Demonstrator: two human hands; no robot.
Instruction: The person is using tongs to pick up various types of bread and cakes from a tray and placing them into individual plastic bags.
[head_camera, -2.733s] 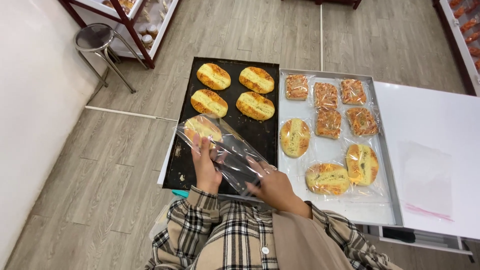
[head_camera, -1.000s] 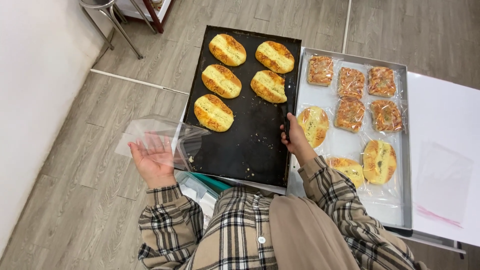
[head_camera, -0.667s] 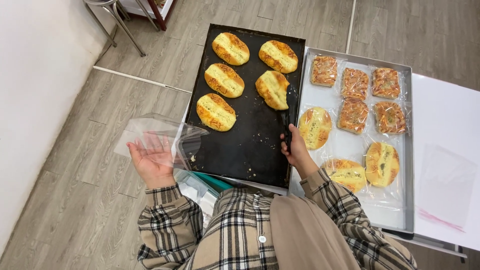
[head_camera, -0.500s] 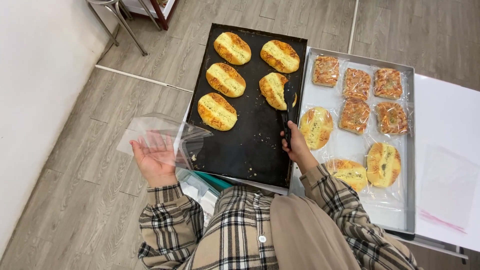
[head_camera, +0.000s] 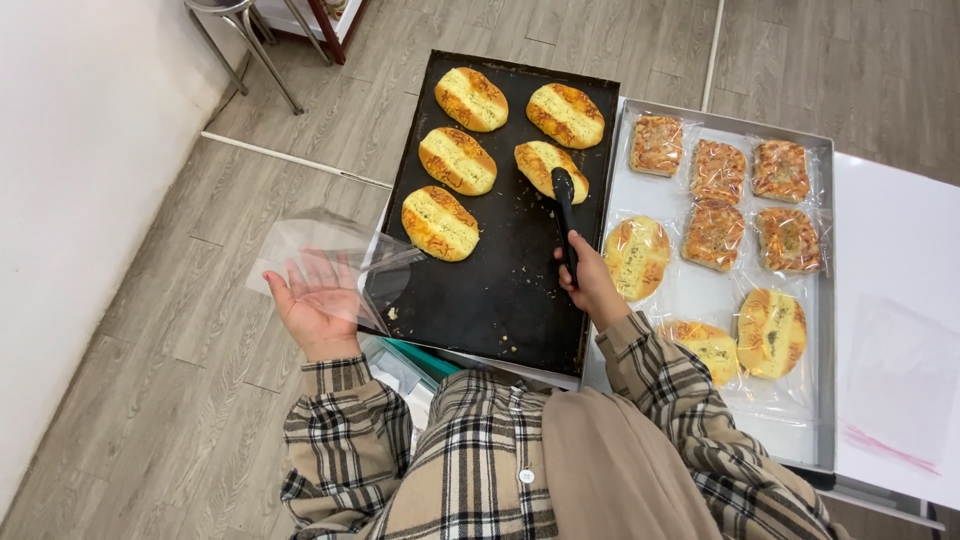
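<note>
Tongs, black and slim, sit in the right hand, whose fingers are curled tight around the handle end; the tips rest on the oval bun that lies in the middle row of the black baking tray, beside that tray's right edge. Four more golden buns share the far half of the black tray, two along its far edge and two toward its left edge. The left hand is held palm up just off the tray's near left corner, fingers spread flat, with a clear plastic bag lying open across the palm. Just to the right, a silver tray carries bagged buns and bagged square pastries. A stack of clear bags lies on the white table past its right edge.
</note>
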